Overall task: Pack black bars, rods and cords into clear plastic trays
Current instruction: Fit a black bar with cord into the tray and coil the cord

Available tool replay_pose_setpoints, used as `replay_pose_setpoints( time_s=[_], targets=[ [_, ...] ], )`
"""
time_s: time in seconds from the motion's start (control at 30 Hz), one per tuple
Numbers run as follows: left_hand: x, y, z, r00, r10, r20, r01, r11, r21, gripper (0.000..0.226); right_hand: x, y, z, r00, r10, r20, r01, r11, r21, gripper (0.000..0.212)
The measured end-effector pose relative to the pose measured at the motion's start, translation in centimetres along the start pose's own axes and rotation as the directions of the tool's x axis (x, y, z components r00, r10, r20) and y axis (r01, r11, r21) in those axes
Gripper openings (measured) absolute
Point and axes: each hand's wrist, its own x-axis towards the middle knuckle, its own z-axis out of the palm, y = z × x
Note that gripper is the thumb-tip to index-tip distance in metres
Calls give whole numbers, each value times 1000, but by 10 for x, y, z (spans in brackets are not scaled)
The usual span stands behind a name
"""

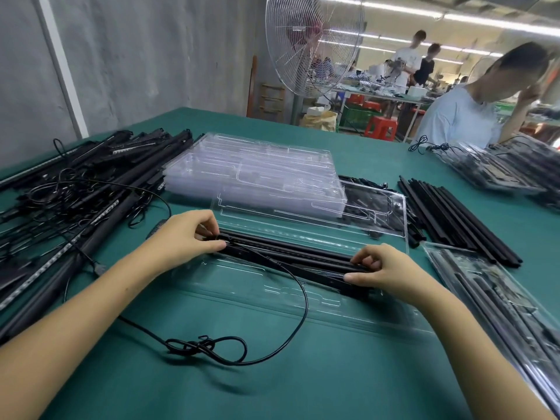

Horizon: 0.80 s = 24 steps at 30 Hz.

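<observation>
A clear plastic tray (272, 295) lies open on the green table in front of me. Black bars (291, 253) lie side by side in its slots. My left hand (185, 234) pinches the bars' left end, thumb and fingers closed on it. My right hand (385, 268) grips their right end the same way. A black cord (298, 286) runs from the left end of the bars, loops toward me and ends in a tied bundle (206, 347) on the table.
A heap of black bars and tangled cords (75, 201) fills the left. A stack of clear trays (257, 168) stands behind. Loose black rods (454, 219) lie at right, with packed trays (500, 304) near them. A seated person (466, 107) is at the far right, a fan (312, 40) behind.
</observation>
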Motion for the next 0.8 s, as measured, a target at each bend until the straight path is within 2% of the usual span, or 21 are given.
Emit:
replay_pose_setpoints(
  time_s=[0.13, 0.27, 0.4, 0.67, 0.8],
  targets=[
    [-1, 2, 1, 998, 22, 54, -22, 1000, -12, 18, 0, 2, 0, 999, -28, -18, 27, 997, -68, 29],
    [-1, 4, 5, 1000, 4, 15, -4, 1000, -7, 10, -1, 3, -2, 999, -40, 8, 40, 998, -37, 30],
    [-1, 4, 7, 1000, 6, 5, -6, 1000, -12, 13, -4, 3, -6, 997, -37, 63, 38, 999, -12, 33],
    [1, 5, 5, 999, -28, 37, 29, 999, -37, 16, -4, -6, -5, 996, -27, 88, 39, 989, -140, 43],
    [-1, 8, 8, 1000, -3, 21, 2, 1000, 28, 14, -5, -8, -5, 997, 10, 79, 1, 991, -132, 50]
  ],
)
